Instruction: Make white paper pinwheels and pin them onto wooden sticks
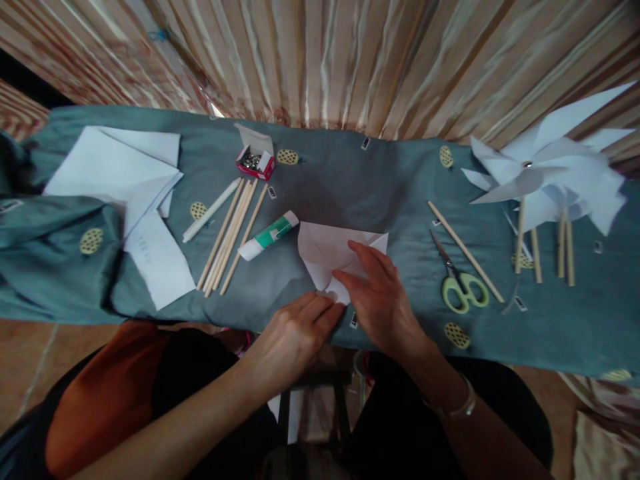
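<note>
A folded white sheet of paper lies at the middle of the cloth-covered table, near its front edge. With its fingers pressed together, my left hand grips the paper's lower corner. My right hand rests over the paper's right part, thumb and fingers apart and fingertips touching the surface. The paper's lower right is partly hidden beneath it. Just left of the paper is a green and white glue stick. Scissors with light green handles lie to the right of my right hand.
Several wooden sticks and a white pen-like stick lie left, below a red box of metal pins. White sheets are at far left. One stick lies beside the scissors. Paper pinwheels sit at far right.
</note>
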